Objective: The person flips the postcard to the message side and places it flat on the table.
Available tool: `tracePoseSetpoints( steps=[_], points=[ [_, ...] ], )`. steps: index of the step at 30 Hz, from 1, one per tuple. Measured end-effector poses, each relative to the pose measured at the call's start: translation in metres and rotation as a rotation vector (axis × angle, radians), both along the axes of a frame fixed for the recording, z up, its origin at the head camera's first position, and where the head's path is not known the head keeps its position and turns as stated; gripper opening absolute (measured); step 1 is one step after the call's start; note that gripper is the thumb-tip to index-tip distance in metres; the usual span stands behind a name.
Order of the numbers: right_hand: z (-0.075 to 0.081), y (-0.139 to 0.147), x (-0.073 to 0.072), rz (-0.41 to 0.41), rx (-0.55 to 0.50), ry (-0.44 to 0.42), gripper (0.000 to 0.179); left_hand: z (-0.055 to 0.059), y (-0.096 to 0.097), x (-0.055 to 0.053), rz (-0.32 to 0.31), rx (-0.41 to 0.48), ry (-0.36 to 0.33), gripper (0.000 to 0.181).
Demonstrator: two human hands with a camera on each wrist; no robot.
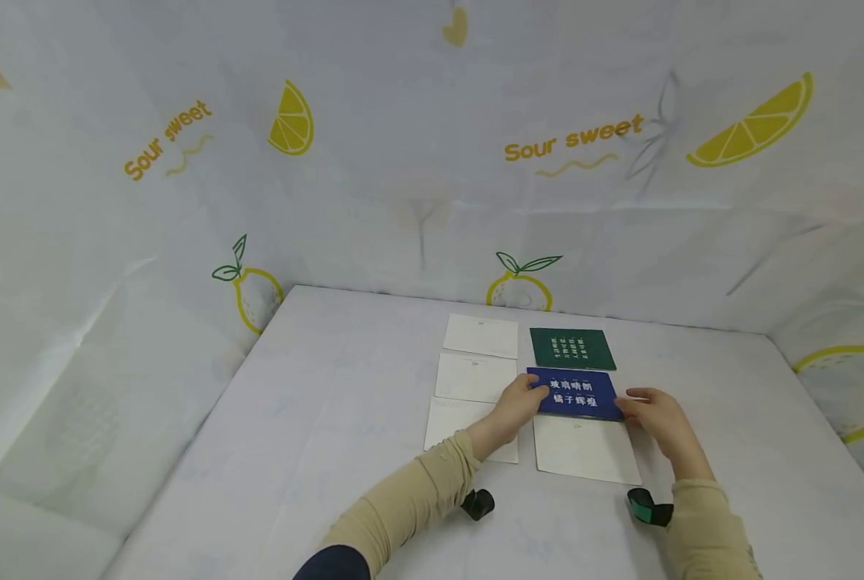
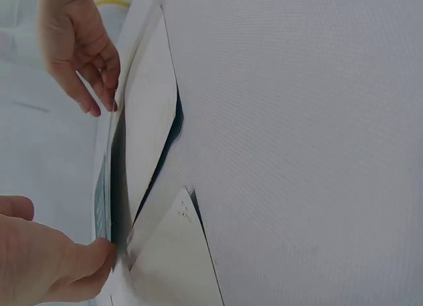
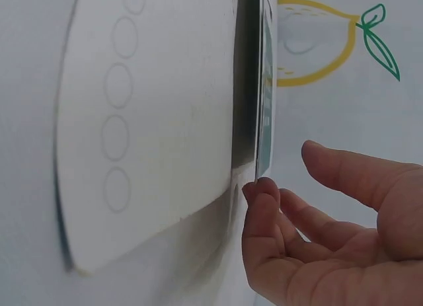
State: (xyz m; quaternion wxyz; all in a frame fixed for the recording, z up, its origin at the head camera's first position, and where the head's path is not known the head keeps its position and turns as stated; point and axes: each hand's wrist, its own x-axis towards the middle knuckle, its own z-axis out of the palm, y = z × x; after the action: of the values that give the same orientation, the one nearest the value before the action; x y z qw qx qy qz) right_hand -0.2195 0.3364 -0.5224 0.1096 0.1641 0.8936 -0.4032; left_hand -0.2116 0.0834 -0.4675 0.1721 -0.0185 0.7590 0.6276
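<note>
A blue postcard-like card [image 1: 580, 395] with white characters is held just above the white surface, in the right-hand group of cards. My left hand [image 1: 513, 407] pinches its left edge between thumb and fingers, as the left wrist view also shows. At the opposite edge, my right hand [image 1: 662, 417] touches the card with its fingertips. In the right wrist view the thumb of that right hand [image 3: 330, 233] stands away from the card. Behind the blue card lies a green card [image 1: 573, 348] with white characters, and in front of it a white card [image 1: 587, 449].
Left of these, a column holds a far white card [image 1: 481, 336], a middle white card [image 1: 475, 377] and a near one [image 1: 450, 419], partly under my left forearm. A lemon-printed white cloth [image 1: 403, 161] rises behind the table [image 1: 316, 387]. Black wrist pieces [image 1: 479, 504] show by both sleeves.
</note>
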Motion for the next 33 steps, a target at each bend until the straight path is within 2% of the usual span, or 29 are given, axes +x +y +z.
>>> tracePoseSetpoints(
  steps=[3, 8, 12, 17, 22, 26, 33],
  points=[
    [0.004, -0.001, 0.001, -0.010, 0.002, -0.007, 0.070, 0.000, 0.000, -0.001, 0.034, 0.022, 0.030, 0.041],
    [0.011, -0.004, 0.003, -0.015, -0.026, 0.005, 0.062, -0.001, -0.001, -0.002, 0.092, 0.073, 0.075, 0.052],
    [0.004, -0.004, 0.003, -0.037, -0.018, 0.042, 0.062, -0.002, -0.002, -0.003, 0.128, 0.057, 0.125, 0.056],
    [-0.002, -0.006, 0.004, -0.068, -0.027, 0.104, 0.062, -0.003, -0.002, -0.003, 0.168, 0.024, 0.234, 0.055],
    [-0.007, -0.007, 0.002, -0.080, -0.003, 0.150, 0.061, -0.001, -0.004, -0.002, 0.192, 0.031, 0.296, 0.047],
    [-0.007, -0.008, 0.001, -0.088, 0.012, 0.195, 0.056, 0.001, -0.006, -0.002, 0.201, 0.047, 0.312, 0.033],
    [-0.005, -0.007, 0.000, -0.116, 0.010, 0.253, 0.056, 0.002, -0.010, -0.004, 0.216, 0.056, 0.402, 0.012]
  ],
)
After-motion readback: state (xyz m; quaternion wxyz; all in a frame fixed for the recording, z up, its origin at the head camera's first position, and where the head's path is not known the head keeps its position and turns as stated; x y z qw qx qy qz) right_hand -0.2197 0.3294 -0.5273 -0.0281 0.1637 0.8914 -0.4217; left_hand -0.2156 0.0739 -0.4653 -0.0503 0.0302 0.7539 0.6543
